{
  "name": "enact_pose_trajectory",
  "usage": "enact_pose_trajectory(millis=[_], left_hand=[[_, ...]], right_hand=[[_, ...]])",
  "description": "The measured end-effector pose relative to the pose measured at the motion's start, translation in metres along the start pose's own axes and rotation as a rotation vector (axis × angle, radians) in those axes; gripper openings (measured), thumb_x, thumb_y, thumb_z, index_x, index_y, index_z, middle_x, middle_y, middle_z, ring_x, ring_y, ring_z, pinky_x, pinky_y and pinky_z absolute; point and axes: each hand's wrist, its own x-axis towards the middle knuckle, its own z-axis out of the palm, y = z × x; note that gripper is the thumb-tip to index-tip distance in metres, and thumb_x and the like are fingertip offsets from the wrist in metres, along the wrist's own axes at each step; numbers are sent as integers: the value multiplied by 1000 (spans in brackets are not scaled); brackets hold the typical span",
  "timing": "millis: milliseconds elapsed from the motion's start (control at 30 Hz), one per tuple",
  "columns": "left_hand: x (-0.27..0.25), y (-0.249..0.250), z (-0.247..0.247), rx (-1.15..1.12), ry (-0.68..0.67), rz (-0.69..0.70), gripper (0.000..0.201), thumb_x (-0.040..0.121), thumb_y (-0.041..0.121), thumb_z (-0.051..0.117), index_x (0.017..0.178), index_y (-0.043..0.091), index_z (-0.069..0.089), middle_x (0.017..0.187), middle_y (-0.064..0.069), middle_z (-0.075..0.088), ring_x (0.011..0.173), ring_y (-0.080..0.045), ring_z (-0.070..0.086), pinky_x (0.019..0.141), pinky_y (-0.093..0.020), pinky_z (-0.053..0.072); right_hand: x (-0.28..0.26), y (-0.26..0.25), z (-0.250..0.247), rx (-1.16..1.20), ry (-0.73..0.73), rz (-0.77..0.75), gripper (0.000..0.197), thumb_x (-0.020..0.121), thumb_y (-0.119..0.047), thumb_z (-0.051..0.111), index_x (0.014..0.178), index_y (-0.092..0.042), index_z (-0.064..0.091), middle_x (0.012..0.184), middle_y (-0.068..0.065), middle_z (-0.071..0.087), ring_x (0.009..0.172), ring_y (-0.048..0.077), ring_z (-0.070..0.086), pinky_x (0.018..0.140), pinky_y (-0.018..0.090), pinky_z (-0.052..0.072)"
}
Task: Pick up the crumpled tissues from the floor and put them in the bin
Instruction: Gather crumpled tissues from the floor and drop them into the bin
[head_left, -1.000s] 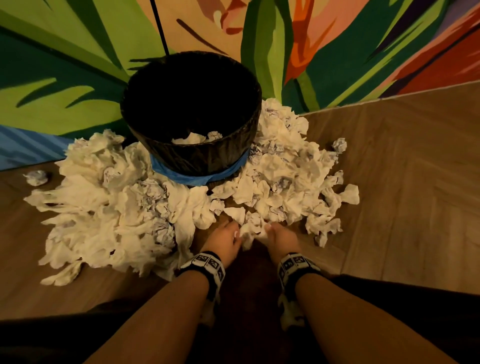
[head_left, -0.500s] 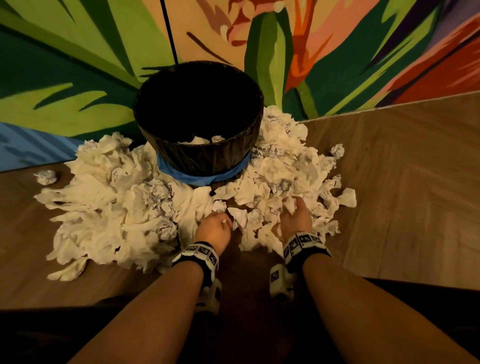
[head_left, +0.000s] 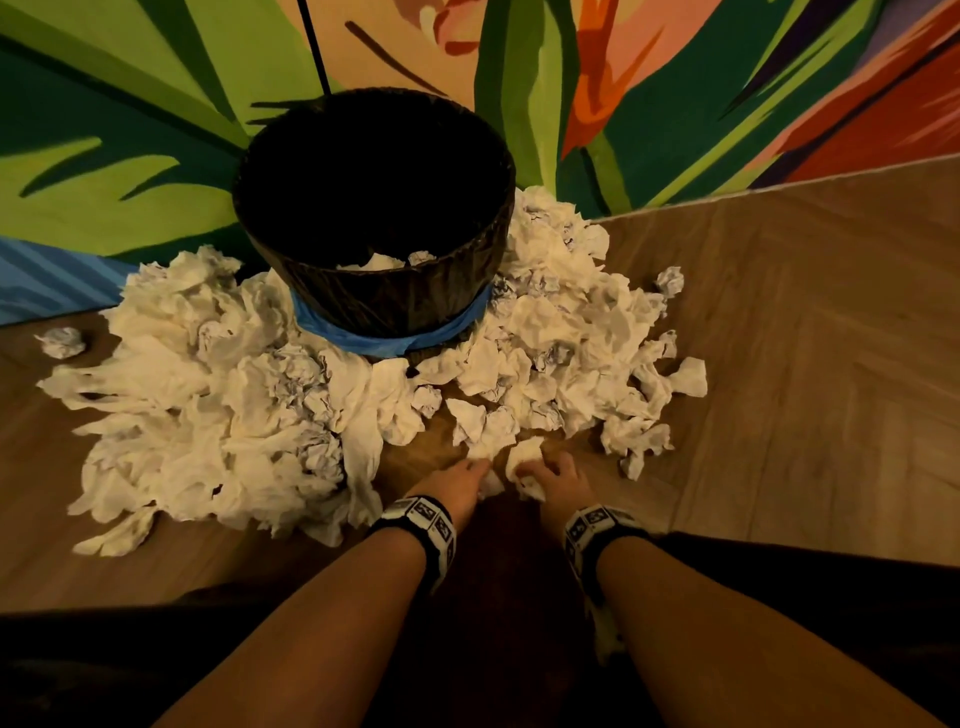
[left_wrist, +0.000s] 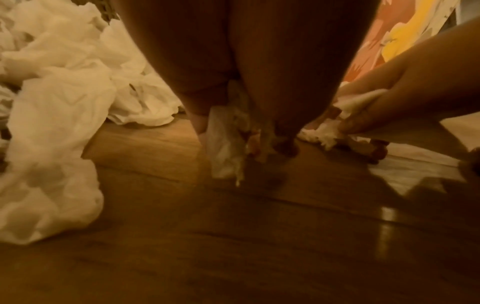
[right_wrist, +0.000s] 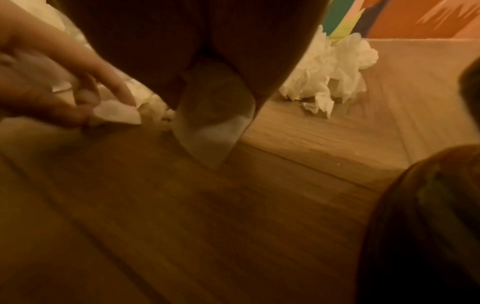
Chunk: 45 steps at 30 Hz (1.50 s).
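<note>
Both hands have drawn back to the pile's near edge. Left hand pinches a tissue; right hand curls round another. Bin stands beyond; loose wads could drop in transit.

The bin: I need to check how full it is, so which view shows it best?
The head view: the bin shows whole, with a few tissues inside. The wrist views show only hands, tissues and floor, not the bin.
</note>
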Motion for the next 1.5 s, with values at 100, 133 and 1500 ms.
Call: enact_pose_trajectory(millis=[100,133,1500], left_hand=[[2,0,-6,37,36,-9,36,98,13,38,134,16,42,136,-12,51,120,-31,54,95,-37,43],[2,0,-9,44,47,-4,32,99,13,39,130,15,46,132,-13,54,118,-29,55,90,-32,43],[-87,-24,-287,-487,1084,50,32,103,16,33,130,7,48,130,-18,44,114,-31,50,100,-34,38]], right_hand=[[5,-2,-7,63,49,18,31,92,-29,62,123,-22,61,133,6,53,120,23,51,98,32,45],[6,-2,-11,98,71,51,21,89,-34,66,107,-23,67,117,5,62,106,20,58,85,28,50],[-37,-212,-251,397,901,-583,35,97,-32,55,125,-12,55,120,10,55,107,23,55,91,28,42]])
